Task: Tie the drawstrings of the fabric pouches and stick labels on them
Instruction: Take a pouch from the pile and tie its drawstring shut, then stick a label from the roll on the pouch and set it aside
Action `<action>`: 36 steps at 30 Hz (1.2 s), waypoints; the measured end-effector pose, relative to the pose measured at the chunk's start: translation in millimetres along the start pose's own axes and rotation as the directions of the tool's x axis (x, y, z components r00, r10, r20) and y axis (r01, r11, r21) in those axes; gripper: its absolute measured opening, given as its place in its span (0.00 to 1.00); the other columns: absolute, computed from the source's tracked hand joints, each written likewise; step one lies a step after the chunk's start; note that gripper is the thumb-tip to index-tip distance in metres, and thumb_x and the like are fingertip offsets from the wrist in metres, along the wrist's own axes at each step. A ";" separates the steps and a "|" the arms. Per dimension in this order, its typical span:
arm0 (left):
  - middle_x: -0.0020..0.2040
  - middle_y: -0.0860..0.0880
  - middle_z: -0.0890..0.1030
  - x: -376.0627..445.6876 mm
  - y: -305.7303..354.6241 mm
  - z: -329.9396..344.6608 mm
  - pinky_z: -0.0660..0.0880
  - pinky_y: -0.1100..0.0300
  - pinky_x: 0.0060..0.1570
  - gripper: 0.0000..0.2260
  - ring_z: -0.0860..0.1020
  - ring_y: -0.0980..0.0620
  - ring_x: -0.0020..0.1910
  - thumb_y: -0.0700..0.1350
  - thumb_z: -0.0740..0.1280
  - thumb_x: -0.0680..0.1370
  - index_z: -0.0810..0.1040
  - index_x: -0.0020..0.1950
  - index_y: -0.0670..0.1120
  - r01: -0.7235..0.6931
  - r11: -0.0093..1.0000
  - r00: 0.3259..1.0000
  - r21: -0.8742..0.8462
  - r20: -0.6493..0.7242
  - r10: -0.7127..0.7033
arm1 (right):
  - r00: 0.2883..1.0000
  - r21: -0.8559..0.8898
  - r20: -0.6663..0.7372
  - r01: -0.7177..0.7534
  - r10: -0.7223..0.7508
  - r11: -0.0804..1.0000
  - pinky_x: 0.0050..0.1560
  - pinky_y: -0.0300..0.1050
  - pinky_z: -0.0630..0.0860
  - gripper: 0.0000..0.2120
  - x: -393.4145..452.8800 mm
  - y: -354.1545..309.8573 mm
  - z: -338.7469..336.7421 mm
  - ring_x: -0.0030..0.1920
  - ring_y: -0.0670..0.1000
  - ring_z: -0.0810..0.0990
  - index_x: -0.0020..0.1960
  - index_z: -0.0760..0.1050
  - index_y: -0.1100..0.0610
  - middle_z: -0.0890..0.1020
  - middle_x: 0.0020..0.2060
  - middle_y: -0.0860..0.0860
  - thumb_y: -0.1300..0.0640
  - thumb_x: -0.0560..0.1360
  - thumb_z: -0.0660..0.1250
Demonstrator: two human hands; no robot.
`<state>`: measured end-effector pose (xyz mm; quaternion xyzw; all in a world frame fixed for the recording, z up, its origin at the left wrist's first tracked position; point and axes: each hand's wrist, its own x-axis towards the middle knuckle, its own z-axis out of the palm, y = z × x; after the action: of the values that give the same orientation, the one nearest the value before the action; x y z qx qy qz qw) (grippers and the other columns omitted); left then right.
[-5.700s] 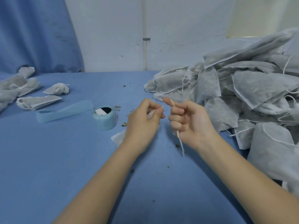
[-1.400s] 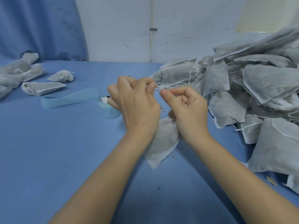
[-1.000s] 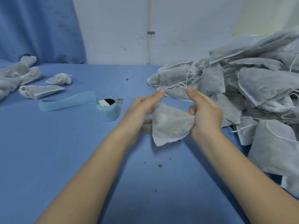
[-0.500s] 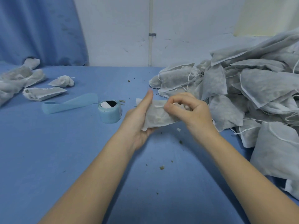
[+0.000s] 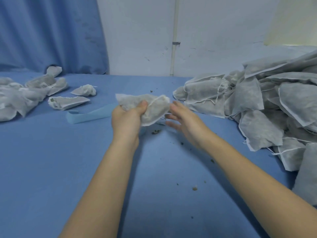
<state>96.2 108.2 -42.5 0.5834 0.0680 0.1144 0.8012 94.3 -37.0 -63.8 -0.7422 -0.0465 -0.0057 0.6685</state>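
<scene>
the left hand (image 5: 127,120) holds a pale grey non-woven fabric pouch (image 5: 147,107) above the blue cloth-covered worktop (image 5: 51,169), its thumb pressed on the front of the pouch and its other fingers hidden behind the fabric, so the hand is clamped on it. a thin white drawstring (image 5: 155,100) runs in a curve across the upper part of the pouch. the right hand (image 5: 184,121) is just beside the pouch's right edge, blurred, with its fingers spread apart and fairly straight, gripping nothing; whether a fingertip touches the fabric cannot be told.

a light blue strip of label backing (image 5: 89,115) lies flat on the worktop to the left of the left hand. further left sits a small group of grey pouches (image 5: 34,90), some bunched shut at the neck. a large heap of grey drawstring pouches (image 5: 257,107) is piled at the right. small dark crumbs (image 5: 156,132) are scattered on the worktop under and near the hands. a blue curtain (image 5: 51,31) hangs at the back left beside a white wall (image 5: 205,31).
</scene>
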 end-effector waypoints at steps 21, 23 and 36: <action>0.56 0.46 0.81 48.2 -4.4 -20.5 0.78 0.43 0.52 0.16 0.81 0.46 0.53 0.40 0.69 0.75 0.74 0.62 0.42 0.111 0.979 0.963 -0.170 -0.224 -0.148 | 0.974 -0.365 -0.126 0.129 -0.186 0.922 0.43 0.25 0.73 0.16 33.1 29.0 37.8 0.36 0.36 0.79 0.51 0.80 0.53 0.83 0.42 0.46 0.57 0.65 0.79; 0.57 0.46 0.81 49.2 -7.4 -20.8 0.78 0.44 0.53 0.17 0.81 0.45 0.53 0.40 0.70 0.75 0.74 0.63 0.42 0.107 0.982 0.964 -0.158 -0.227 -0.142 | 0.964 -0.370 -0.174 0.126 -0.201 0.921 0.39 0.25 0.72 0.12 33.6 30.4 40.0 0.33 0.36 0.79 0.43 0.79 0.54 0.83 0.37 0.45 0.56 0.64 0.80; 0.52 0.52 0.80 40.8 -3.0 -22.7 0.74 0.67 0.48 0.11 0.79 0.55 0.50 0.41 0.71 0.74 0.73 0.54 0.48 -0.210 0.977 0.973 -0.039 -0.109 0.205 | 0.909 -0.706 0.246 0.407 -0.338 0.580 0.53 0.29 0.63 0.09 -2.0 10.6 21.6 0.52 0.43 0.68 0.39 0.75 0.47 0.71 0.50 0.45 0.48 0.69 0.75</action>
<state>130.4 138.9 -51.4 0.5602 0.0455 0.2294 0.7946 92.0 -16.8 -76.8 -0.9219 -0.2227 -0.1329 0.2878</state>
